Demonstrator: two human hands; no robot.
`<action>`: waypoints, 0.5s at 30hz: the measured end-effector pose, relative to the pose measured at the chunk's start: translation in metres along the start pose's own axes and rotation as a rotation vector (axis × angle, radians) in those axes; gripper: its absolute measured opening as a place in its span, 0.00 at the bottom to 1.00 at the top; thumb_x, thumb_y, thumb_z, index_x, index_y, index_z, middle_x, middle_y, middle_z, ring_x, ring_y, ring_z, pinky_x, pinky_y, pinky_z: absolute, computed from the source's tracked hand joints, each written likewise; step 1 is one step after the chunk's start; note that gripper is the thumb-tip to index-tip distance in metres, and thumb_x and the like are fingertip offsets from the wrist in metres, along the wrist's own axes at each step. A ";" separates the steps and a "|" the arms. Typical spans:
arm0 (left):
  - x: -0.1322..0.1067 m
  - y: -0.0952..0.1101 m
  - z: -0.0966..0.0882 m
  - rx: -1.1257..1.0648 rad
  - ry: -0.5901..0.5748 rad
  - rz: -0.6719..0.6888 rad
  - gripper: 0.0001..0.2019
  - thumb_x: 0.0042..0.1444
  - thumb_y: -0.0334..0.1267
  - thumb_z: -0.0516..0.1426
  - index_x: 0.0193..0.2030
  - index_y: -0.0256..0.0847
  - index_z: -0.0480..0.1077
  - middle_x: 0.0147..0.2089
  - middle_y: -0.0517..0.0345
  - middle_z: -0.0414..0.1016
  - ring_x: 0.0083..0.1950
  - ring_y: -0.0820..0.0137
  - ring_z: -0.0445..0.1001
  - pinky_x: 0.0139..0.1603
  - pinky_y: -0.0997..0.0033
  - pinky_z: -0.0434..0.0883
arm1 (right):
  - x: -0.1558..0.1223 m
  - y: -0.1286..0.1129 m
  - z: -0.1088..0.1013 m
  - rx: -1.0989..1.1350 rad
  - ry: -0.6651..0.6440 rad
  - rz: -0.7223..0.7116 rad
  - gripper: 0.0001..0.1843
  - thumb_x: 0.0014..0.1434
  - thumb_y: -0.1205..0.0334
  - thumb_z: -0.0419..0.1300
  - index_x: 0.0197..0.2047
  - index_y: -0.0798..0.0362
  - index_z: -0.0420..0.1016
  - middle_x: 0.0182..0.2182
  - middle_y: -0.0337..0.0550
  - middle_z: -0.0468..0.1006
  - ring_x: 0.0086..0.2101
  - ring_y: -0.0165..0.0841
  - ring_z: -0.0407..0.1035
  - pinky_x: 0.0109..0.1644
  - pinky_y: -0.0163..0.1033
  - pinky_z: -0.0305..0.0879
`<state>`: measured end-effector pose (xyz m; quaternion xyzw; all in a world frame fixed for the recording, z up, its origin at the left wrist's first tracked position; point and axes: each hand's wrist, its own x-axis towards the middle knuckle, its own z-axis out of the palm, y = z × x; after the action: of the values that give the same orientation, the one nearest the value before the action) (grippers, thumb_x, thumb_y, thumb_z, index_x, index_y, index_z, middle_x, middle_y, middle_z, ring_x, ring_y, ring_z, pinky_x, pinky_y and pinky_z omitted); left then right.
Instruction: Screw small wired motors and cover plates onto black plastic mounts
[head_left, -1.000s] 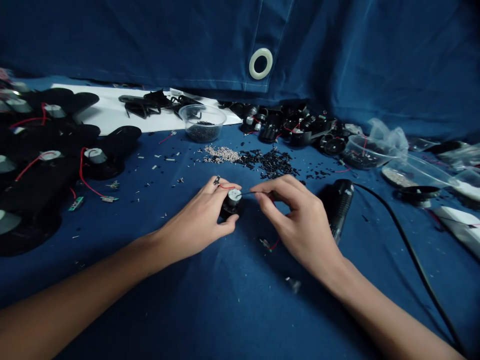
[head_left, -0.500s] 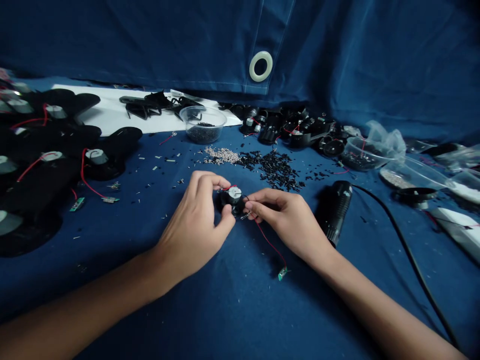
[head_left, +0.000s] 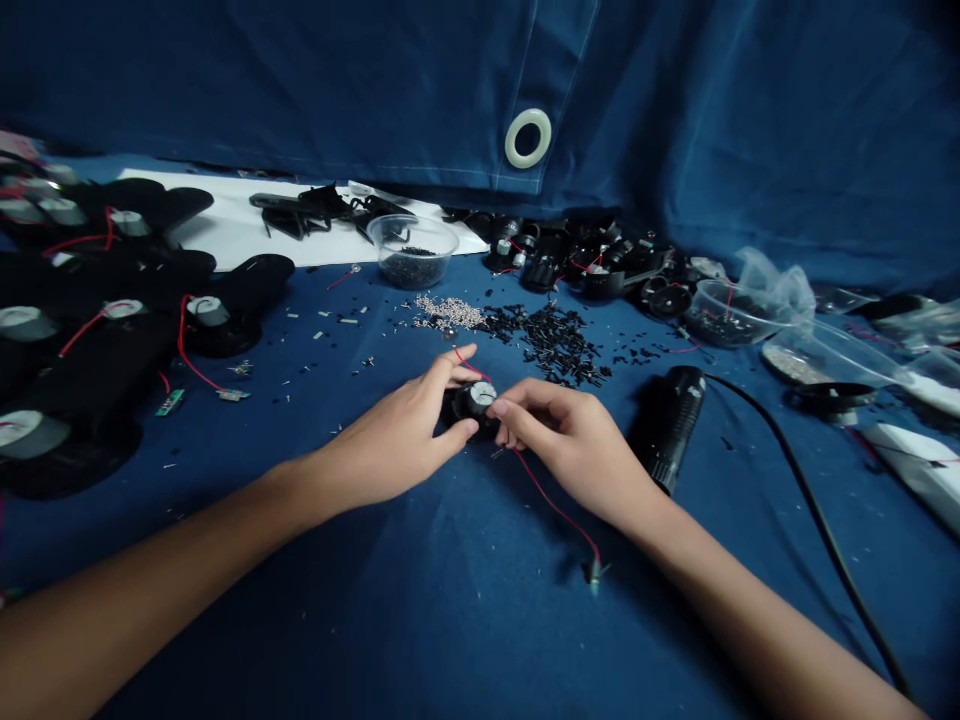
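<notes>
A small silver motor (head_left: 474, 398) sits in a black round housing (head_left: 452, 408) on the blue cloth. My left hand (head_left: 401, 425) curves around the housing from the left, thumb in front and fingers behind it. A red wire (head_left: 471, 364) loops up past those fingers. With finger and thumb pinched, my right hand (head_left: 559, 420) is at the motor's right edge, on a thin dark wire whose end is hidden. Another red wire (head_left: 551, 498) runs from under this hand to a small green circuit board (head_left: 594, 575) at the front.
Silver screws (head_left: 450, 312) and black small parts (head_left: 559, 340) lie behind my hands. A clear bowl (head_left: 412, 240) stands farther back. To the right is a black cylindrical tool (head_left: 679, 425) with a cable (head_left: 795, 470). Black housings with motors (head_left: 206, 310) crowd the left.
The motor and housing have shifted slightly right and tilted. My left fingers have loosened and stretched out, with the red wire now lifted by them. The circuit board has swung right and forward.
</notes>
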<state>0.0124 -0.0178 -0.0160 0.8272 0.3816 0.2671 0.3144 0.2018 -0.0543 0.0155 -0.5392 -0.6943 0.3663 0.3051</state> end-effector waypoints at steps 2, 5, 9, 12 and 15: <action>0.000 0.005 -0.004 -0.016 0.027 -0.001 0.29 0.55 0.30 0.51 0.64 0.45 0.52 0.60 0.52 0.66 0.60 0.63 0.65 0.61 0.56 0.63 | -0.002 -0.003 -0.002 -0.115 -0.001 -0.040 0.16 0.64 0.52 0.50 0.34 0.53 0.72 0.28 0.38 0.76 0.30 0.29 0.68 0.37 0.35 0.61; 0.008 0.009 -0.013 0.030 0.231 -0.071 0.22 0.53 0.27 0.49 0.56 0.42 0.63 0.54 0.52 0.70 0.52 0.65 0.71 0.54 0.60 0.68 | -0.004 -0.008 -0.009 -0.254 0.024 -0.056 0.18 0.64 0.49 0.49 0.36 0.52 0.73 0.30 0.38 0.76 0.31 0.29 0.69 0.37 0.35 0.60; 0.042 -0.001 -0.033 0.281 0.284 -0.163 0.13 0.53 0.31 0.51 0.45 0.42 0.70 0.42 0.54 0.75 0.40 0.63 0.73 0.41 0.61 0.69 | -0.001 -0.004 -0.037 -0.461 0.192 0.007 0.19 0.63 0.47 0.49 0.38 0.50 0.73 0.31 0.39 0.77 0.30 0.31 0.69 0.35 0.35 0.59; 0.075 -0.018 -0.048 0.462 0.150 -0.106 0.13 0.54 0.32 0.51 0.43 0.41 0.72 0.41 0.50 0.74 0.40 0.61 0.72 0.40 0.62 0.66 | -0.005 0.007 -0.071 -0.679 0.384 0.198 0.21 0.61 0.44 0.50 0.39 0.51 0.73 0.30 0.44 0.77 0.30 0.37 0.70 0.33 0.38 0.59; 0.101 -0.034 -0.054 0.486 0.036 -0.034 0.10 0.51 0.32 0.55 0.39 0.40 0.75 0.37 0.51 0.74 0.39 0.62 0.72 0.40 0.65 0.64 | -0.019 0.024 -0.101 -0.812 0.512 0.475 0.28 0.58 0.37 0.48 0.44 0.51 0.73 0.30 0.50 0.77 0.32 0.45 0.72 0.34 0.43 0.61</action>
<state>0.0166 0.0973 0.0158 0.8671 0.4541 0.1767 0.1037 0.3012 -0.0506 0.0498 -0.8283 -0.5423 -0.0162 0.1401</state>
